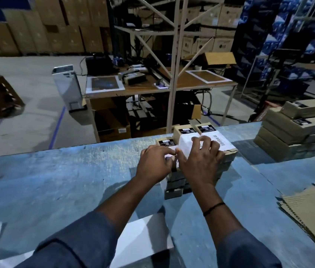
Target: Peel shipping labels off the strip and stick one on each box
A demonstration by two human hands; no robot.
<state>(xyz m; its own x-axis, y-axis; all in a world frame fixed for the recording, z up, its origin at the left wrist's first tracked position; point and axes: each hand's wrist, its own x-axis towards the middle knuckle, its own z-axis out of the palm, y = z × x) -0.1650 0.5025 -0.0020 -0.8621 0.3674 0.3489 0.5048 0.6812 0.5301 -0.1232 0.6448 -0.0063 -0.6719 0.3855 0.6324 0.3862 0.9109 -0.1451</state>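
Stacks of small tan boxes with black printed panels stand in the middle of the blue table. A white shipping label lies across the top box of the nearer stack. My right hand rests over that label with fingers curled, thumb and forefinger pinching its left edge. My left hand pinches the same edge from the left, beside a lower box. A white label strip trails down over the table toward me, partly hidden by my forearms.
A second pile of tan boxes stands at the table's right end. Flattened corrugated cardboard lies at the near right. Beyond the table's far edge are a workbench, metal racking and stacked cartons.
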